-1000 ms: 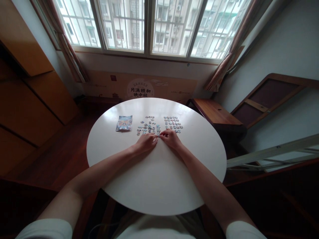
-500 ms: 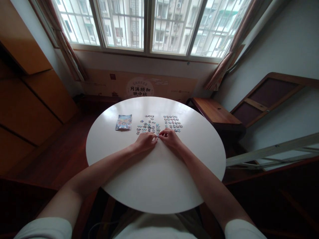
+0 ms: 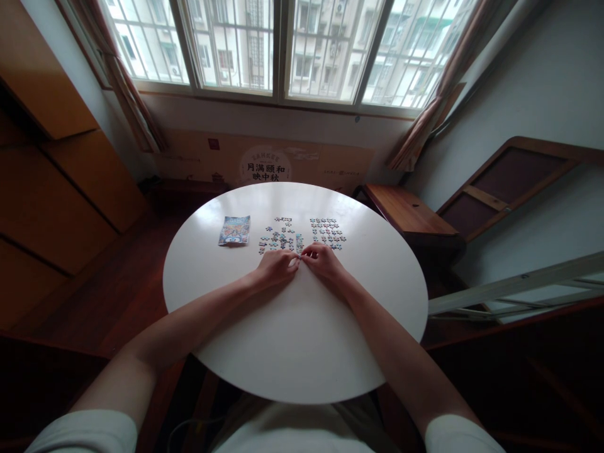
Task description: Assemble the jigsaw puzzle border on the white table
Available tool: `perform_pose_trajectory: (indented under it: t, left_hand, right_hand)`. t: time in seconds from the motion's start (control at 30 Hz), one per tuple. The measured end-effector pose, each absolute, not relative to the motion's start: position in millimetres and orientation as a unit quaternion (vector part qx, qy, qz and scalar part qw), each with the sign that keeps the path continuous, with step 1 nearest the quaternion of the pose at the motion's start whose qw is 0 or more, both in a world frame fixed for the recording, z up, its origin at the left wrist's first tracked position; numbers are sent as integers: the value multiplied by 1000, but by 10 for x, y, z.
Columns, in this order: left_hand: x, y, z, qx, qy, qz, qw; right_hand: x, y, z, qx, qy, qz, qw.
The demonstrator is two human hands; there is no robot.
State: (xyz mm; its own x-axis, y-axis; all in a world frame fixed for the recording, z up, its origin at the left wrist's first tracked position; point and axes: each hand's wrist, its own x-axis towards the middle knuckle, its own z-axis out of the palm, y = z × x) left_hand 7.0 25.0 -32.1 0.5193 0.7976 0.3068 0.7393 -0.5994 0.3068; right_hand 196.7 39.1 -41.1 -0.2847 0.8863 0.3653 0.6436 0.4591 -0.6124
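Note:
My left hand (image 3: 277, 266) and my right hand (image 3: 321, 258) meet fingertip to fingertip near the middle of the white round table (image 3: 292, 340). Both are closed in a pinch on a small jigsaw puzzle piece (image 3: 299, 257), mostly covered by the fingers. Just beyond them stands a narrow joined strip of puzzle pieces (image 3: 299, 241). Loose puzzle pieces (image 3: 283, 239) lie scattered past my left hand. More pieces sit in rough rows (image 3: 325, 228) beyond my right hand.
A colourful picture sheet (image 3: 234, 231) lies on the table's left side. Past the far right edge stands a wooden bench (image 3: 410, 211). A printed cardboard panel (image 3: 321, 157) leans below the barred window (image 3: 325, 50). Orange cabinets (image 3: 85, 195) are at the left.
The hands stay almost in place, still pinching at the same spot. The view has shifted very slightly.

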Motion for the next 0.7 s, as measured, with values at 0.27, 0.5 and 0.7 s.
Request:
perform_pose_trajectory:
  t: [0.27, 0.5, 0.7]
  left_hand:
    - [66, 265, -344, 867, 447, 208, 64]
    - [63, 249, -313, 868, 445, 210, 66]
    - [69, 211, -247, 870, 458, 173, 67]
  right_hand:
    - [1963, 392, -415, -495, -778, 177, 344]
    - [1945, 372, -404, -503, -777, 174, 338]
    - [1944, 395, -411, -503, -783, 170, 322]
